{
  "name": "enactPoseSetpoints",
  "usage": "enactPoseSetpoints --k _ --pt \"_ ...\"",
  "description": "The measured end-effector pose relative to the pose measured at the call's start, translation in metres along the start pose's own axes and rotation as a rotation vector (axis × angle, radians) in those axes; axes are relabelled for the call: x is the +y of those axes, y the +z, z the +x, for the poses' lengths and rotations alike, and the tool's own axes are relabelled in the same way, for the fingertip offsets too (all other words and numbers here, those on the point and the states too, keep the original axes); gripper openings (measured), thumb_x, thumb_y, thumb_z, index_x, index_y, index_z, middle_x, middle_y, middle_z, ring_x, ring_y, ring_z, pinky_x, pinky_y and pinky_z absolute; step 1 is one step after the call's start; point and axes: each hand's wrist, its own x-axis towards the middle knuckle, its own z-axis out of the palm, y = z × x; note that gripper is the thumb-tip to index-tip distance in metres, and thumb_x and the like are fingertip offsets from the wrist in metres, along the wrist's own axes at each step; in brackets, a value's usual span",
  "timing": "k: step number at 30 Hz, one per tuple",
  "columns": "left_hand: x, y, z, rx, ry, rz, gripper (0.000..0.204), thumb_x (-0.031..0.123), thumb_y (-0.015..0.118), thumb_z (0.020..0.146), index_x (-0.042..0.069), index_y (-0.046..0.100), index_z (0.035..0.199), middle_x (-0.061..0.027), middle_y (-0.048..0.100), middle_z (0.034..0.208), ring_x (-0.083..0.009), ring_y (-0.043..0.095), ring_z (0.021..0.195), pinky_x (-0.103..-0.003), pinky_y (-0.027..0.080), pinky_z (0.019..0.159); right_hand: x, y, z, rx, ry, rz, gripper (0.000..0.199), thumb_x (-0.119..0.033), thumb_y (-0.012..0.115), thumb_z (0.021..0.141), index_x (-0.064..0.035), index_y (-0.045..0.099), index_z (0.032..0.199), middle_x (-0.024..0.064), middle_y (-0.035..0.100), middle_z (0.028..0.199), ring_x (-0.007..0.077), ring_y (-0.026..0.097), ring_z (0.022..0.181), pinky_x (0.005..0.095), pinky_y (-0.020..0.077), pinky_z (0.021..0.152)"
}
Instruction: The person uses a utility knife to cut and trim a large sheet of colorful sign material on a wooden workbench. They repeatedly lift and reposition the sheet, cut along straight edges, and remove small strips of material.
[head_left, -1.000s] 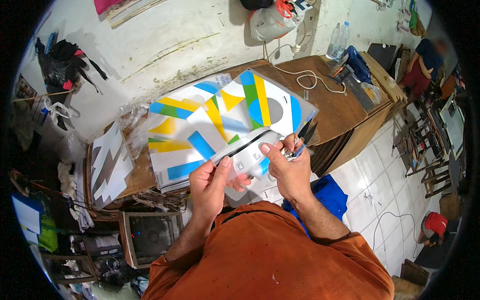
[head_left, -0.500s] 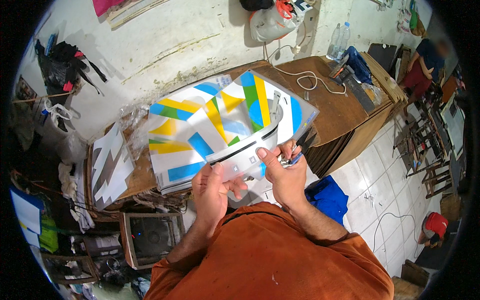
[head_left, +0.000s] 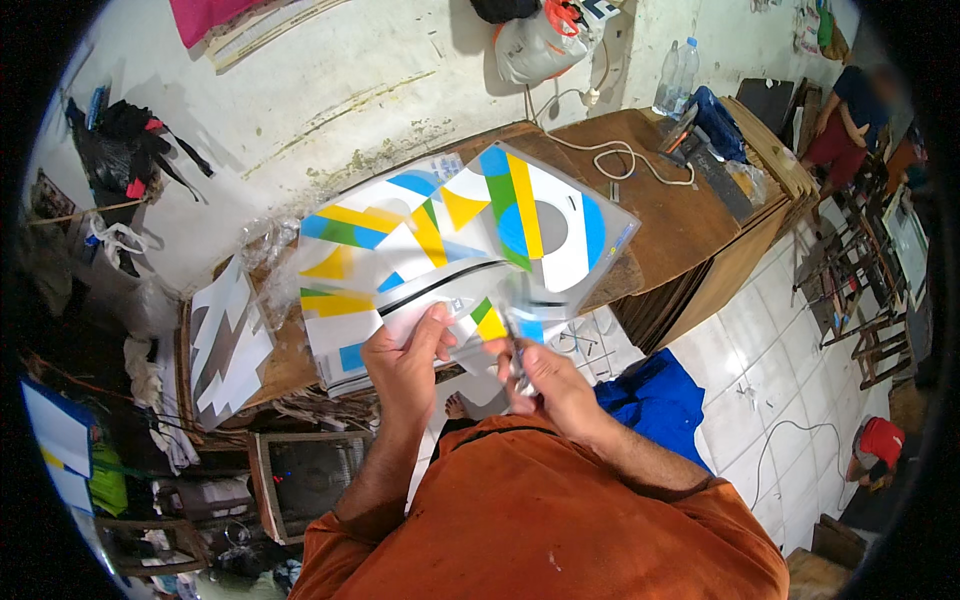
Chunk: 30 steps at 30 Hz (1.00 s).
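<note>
My left hand (head_left: 405, 358) pinches the near left end of a translucent whitish plastic strip (head_left: 420, 308) with a black line along it. The strip slants up to the right, over a stack of printed sheets (head_left: 577, 228) in blue, yellow, green and white. At the strip's right part, my right hand (head_left: 558, 385) is closed round what look like metal scissors (head_left: 517, 362). Their blades point away from me and are smeared by motion, so I cannot tell whether they touch the strip.
The sheets lie on a brown wooden stack (head_left: 690, 240) against the wall. Cut white sheets (head_left: 228, 345) lean at the left. A white cable (head_left: 632, 155) and plastic bottles (head_left: 686, 72) are behind. Blue cloth (head_left: 655, 400) lies on the tiles; a person (head_left: 850, 125) is at far right.
My right hand has let go of the strip and moved down and left, turning the scissors upright. The strip's curled right end has dropped. My left hand has shifted slightly left.
</note>
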Motion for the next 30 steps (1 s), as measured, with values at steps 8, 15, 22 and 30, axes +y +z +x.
enactPoseSetpoints --k 8,15,22,30 --pt "0.008 -0.001 -0.001 0.010 -0.047 0.015 0.009 0.009 0.068 0.087 0.000 0.069 0.085 -0.0014 0.064 0.069 -0.0059 0.052 0.057 -0.020 0.038 0.052 0.010 0.016 0.010 -0.111 0.115 0.445 0.050 -0.041 0.040 0.103 -0.0012 0.051 0.132 -0.0014 0.050 0.085 0.0049 0.032 0.055 0.0198 0.0263 0.047" --pt "0.011 -0.001 -0.006 0.024 -0.074 -0.035 0.012 0.012 0.071 0.087 0.000 0.069 0.084 -0.0017 0.067 0.073 -0.0045 0.052 0.058 -0.019 0.040 0.052 0.003 0.026 0.021 -0.082 0.019 0.410 0.046 -0.039 0.041 0.104 -0.0016 0.055 0.127 -0.0011 0.050 0.083 0.0048 0.033 0.055 0.0197 0.0265 0.046" --pt "0.010 -0.003 -0.008 0.036 -0.012 -0.038 0.011 0.010 0.069 0.088 0.000 0.069 0.085 -0.0020 0.067 0.073 -0.0043 0.051 0.056 -0.019 0.038 0.051 0.001 0.028 0.023 -0.081 0.001 0.369 0.042 -0.036 0.042 0.104 -0.0029 0.057 0.125 -0.0012 0.049 0.081 0.0052 0.033 0.055 0.0204 0.0266 0.046" --pt "0.012 -0.001 -0.012 0.041 0.000 -0.047 0.011 0.008 0.066 0.090 -0.003 0.068 0.086 -0.0035 0.067 0.073 -0.0059 0.049 0.055 -0.021 0.036 0.049 -0.001 0.029 0.020 -0.074 -0.015 0.330 0.045 -0.034 0.043 0.104 0.0032 0.055 0.126 0.0014 0.050 0.081 0.0058 0.034 0.055 0.0195 0.0290 0.046"
